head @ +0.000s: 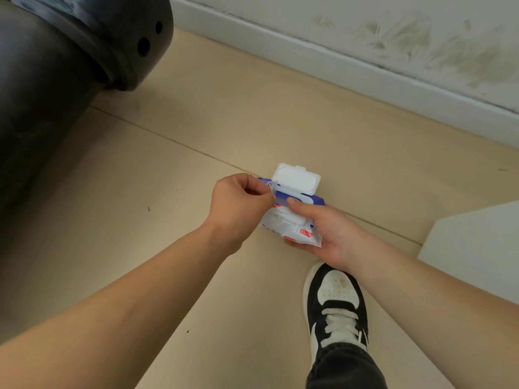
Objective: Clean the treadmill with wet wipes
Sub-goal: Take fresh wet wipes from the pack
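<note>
- Treadmill's black rounded end (84, 43) sat at upper left.
- Right hand (323, 228) gripped white-and-purple plastic wipes pack (289, 223), white lid (295, 179) open.
- Left hand (238, 209) pinched at its opening.

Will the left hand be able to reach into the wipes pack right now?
Probably yes. The lid is flipped open, the right hand holds the pack, and the left hand pinches right at its top.

Bare forearms reach forward: left hand (238, 209) pinches the white-and-purple plastic wipe pack (283, 223) (thumb against forefinger), right hand (330, 234) cradles it.
</note>
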`<move>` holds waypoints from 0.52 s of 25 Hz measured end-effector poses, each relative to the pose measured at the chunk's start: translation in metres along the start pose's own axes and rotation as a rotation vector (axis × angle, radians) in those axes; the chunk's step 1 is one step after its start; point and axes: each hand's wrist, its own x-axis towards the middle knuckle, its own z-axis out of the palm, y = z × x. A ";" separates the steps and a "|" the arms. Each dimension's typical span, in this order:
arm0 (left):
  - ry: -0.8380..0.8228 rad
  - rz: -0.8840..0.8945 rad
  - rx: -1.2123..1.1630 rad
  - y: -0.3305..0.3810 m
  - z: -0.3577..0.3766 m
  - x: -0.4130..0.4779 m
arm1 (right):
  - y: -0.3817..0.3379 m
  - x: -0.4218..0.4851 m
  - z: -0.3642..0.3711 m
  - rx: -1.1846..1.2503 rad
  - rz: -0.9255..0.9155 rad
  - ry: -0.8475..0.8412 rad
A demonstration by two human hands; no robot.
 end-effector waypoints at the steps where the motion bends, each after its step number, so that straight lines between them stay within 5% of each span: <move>1: 0.001 0.032 -0.001 0.001 -0.002 0.001 | 0.000 0.001 0.000 0.045 0.014 -0.046; 9: -0.079 0.521 0.499 -0.019 -0.012 0.001 | -0.001 -0.001 0.011 0.133 -0.091 -0.034; 13: -0.107 0.581 0.627 -0.017 -0.015 0.009 | -0.003 -0.010 0.019 0.156 -0.069 -0.061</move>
